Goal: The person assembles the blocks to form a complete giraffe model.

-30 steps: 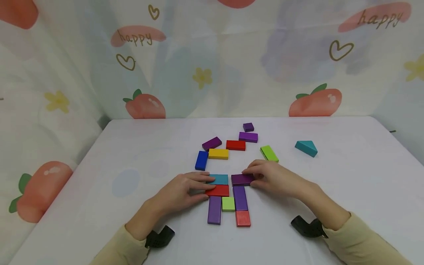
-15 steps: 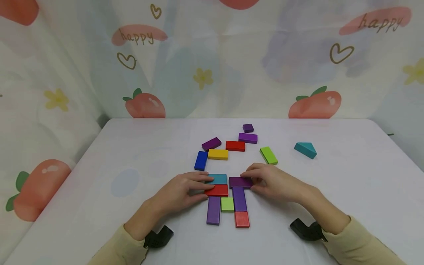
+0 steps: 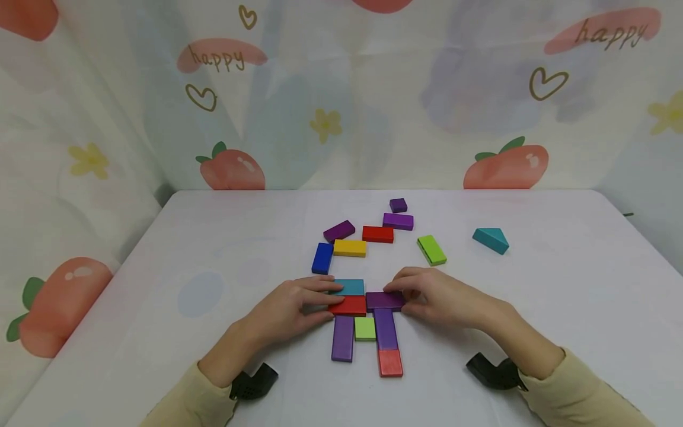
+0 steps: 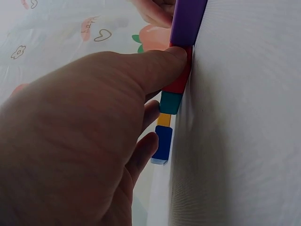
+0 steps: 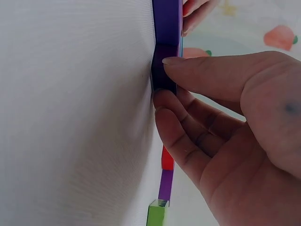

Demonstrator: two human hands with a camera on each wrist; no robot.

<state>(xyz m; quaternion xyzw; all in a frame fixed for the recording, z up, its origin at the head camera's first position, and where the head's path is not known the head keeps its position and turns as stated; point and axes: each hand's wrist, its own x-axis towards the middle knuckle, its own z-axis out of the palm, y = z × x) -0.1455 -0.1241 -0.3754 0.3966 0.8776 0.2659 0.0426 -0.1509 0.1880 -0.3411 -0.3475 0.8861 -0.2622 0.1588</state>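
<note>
My right hand (image 3: 448, 296) pinches a dark purple block (image 3: 377, 300) between thumb and fingers, one on its near edge and the others on its far edge. Its left end meets a red block (image 3: 353, 306). Below it a violet block (image 3: 386, 329) and a coral-red block (image 3: 391, 363) stand end to end. My left hand (image 3: 283, 311) lays its extended fingers on the red block and a teal block (image 3: 352, 287), the thumb by the red block's near edge. Another purple block (image 3: 342, 338) and a lime square (image 3: 365, 328) adjoin below.
Farther back lie blue (image 3: 322, 258), yellow (image 3: 350, 248), red (image 3: 377, 235) and several purple blocks, among them a bright purple one (image 3: 398, 221). A lime block (image 3: 431, 250) lies beyond my right hand. A teal triangular block (image 3: 492, 240) sits farther right on the white table (image 3: 133, 284).
The dark purple block has slid nearer and slightly left with my right hand, up against the red block. The violet and coral-red blocks have been pushed nearer. My left hand stays put.
</note>
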